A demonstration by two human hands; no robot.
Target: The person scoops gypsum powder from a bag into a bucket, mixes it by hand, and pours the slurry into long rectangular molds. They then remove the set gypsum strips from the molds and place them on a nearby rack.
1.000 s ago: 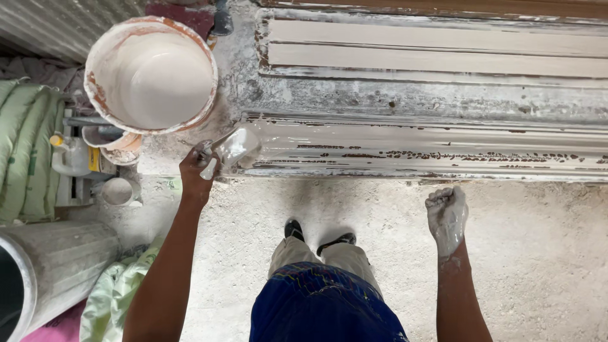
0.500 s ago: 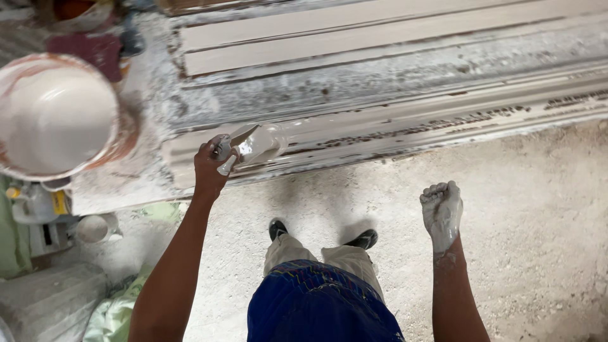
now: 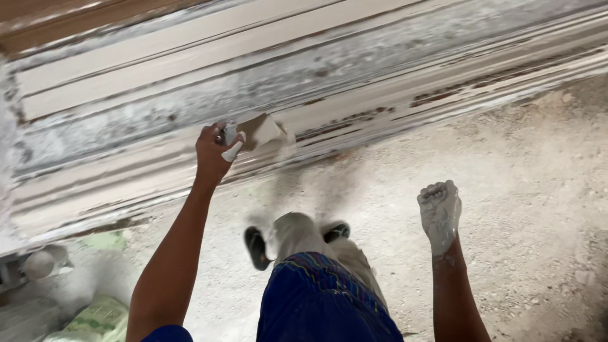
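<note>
My left hand (image 3: pixel 215 152) grips the handle of a plaster-coated trowel (image 3: pixel 263 131), whose blade rests against the front edge of a long white plaster moulding (image 3: pixel 354 76) lying on a bench. The moulding runs across the whole view, ribbed and crusted with grey and white plaster. My right hand (image 3: pixel 439 212), caked in white plaster, hangs as a closed fist over the floor, away from the bench, holding nothing that I can see.
My legs in blue shorts (image 3: pixel 323 297) and dark sandals (image 3: pixel 256 247) stand on a dusty concrete floor (image 3: pixel 519 177). A green-printed sack (image 3: pixel 101 316) and plaster-stained clutter (image 3: pixel 38 263) lie at the lower left, under the bench end.
The view has swung right along the moulding, so the white bucket at the left has left the picture. My left hand has slid the trowel rightward along the edge. My right fist stays clenched.
</note>
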